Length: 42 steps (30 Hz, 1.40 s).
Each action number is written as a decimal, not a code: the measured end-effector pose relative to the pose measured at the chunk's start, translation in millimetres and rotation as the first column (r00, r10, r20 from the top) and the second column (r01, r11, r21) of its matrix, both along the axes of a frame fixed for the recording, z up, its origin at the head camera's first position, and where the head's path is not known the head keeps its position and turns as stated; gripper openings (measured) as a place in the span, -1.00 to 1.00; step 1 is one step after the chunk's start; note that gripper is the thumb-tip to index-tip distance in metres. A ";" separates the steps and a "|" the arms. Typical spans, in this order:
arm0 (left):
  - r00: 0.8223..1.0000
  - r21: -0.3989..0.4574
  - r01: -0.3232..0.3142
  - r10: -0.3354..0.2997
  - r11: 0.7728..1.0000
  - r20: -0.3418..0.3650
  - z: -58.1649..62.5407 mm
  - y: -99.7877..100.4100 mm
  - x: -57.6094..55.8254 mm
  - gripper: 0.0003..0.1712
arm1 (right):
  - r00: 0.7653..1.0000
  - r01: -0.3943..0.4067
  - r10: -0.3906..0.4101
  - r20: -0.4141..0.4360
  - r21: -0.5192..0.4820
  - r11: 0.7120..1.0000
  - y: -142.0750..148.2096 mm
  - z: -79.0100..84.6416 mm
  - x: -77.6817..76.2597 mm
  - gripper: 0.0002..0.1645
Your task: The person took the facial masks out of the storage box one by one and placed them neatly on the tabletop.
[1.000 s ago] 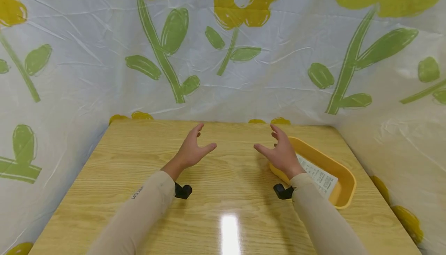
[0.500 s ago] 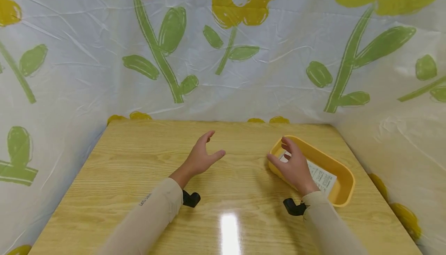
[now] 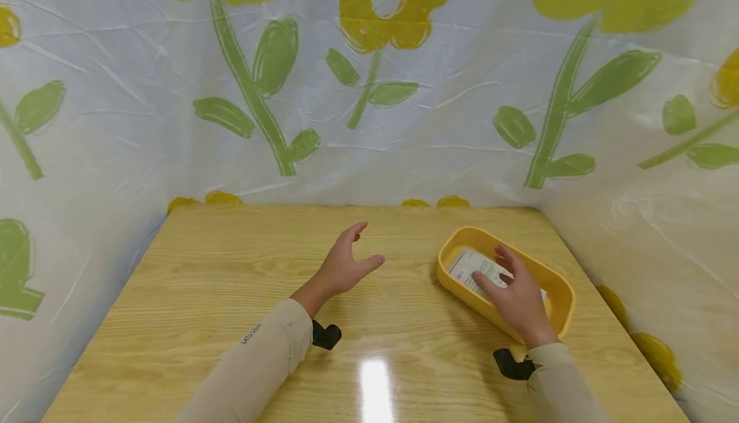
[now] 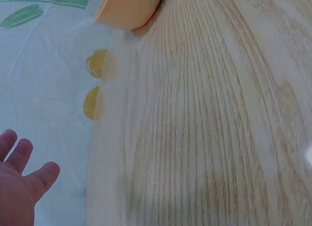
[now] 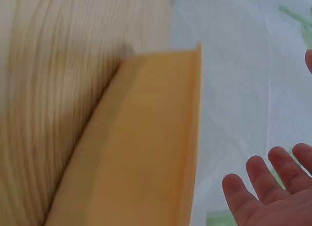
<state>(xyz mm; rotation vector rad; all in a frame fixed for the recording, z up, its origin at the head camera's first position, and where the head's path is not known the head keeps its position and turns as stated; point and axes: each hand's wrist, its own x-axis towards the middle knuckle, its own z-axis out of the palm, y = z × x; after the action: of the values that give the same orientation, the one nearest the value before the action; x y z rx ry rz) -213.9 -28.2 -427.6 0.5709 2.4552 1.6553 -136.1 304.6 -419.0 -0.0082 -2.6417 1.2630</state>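
Note:
An orange-yellow plastic basket (image 3: 462,289) with rounded corners stands on the right side of the wooden table. Inside it lies a flat white printed packet or card (image 3: 476,266), partly covered by the right hand. My right hand (image 3: 516,294) hovers over the basket with fingers spread and nothing in them; in the right wrist view the fingers (image 5: 265,179) appear beyond the basket's side wall (image 5: 146,138). Over the middle of the table my left hand (image 3: 343,266) hangs with thumb and fingers apart, holding nothing. The left wrist view shows its thumb (image 4: 44,179) and fingertips low at the left.
The wooden table (image 3: 231,269) has a bright light reflection (image 3: 375,388) near its front. A white sheet (image 3: 450,108) printed with yellow flowers and green leaves hangs round the back and sides. A black wrist mount (image 3: 328,334) sticks out below the left sleeve, another below the right.
My right hand has moved right and nearer to me, from the basket's left end to over its middle, uncovering part of the packet. The left hand has drifted slightly right and nearer to me.

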 end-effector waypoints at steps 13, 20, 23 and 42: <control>0.999 -0.012 0.024 -0.025 1.000 -0.032 -4.1 5.7 -0.2 -0.10 | 0.975 0.223 -0.222 -0.016 0.031 0.974 54.8 0.1 35.4 -0.02; 0.999 -0.029 0.042 -0.043 0.999 -0.031 -3.5 8.8 4.0 -0.13 | 0.955 0.296 -0.296 0.013 0.029 0.955 70.7 -8.8 44.7 -0.01; 0.999 -0.007 0.051 -0.051 0.999 -0.012 -4.0 10.0 7.2 -0.13 | 0.945 0.328 -0.328 0.010 0.027 0.944 74.3 -13.1 45.5 -0.01; 0.995 0.055 0.100 -0.100 0.993 0.002 -16.5 17.2 16.0 -0.15 | 0.935 0.348 -0.345 0.082 -0.021 0.937 87.8 -39.1 50.2 -0.01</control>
<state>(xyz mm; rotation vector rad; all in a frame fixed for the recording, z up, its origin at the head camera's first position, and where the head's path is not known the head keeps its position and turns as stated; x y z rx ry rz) -198.0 -11.0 -444.1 0.6847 2.3434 1.6869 -85.8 392.4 -458.0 -0.5162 -2.5294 1.2059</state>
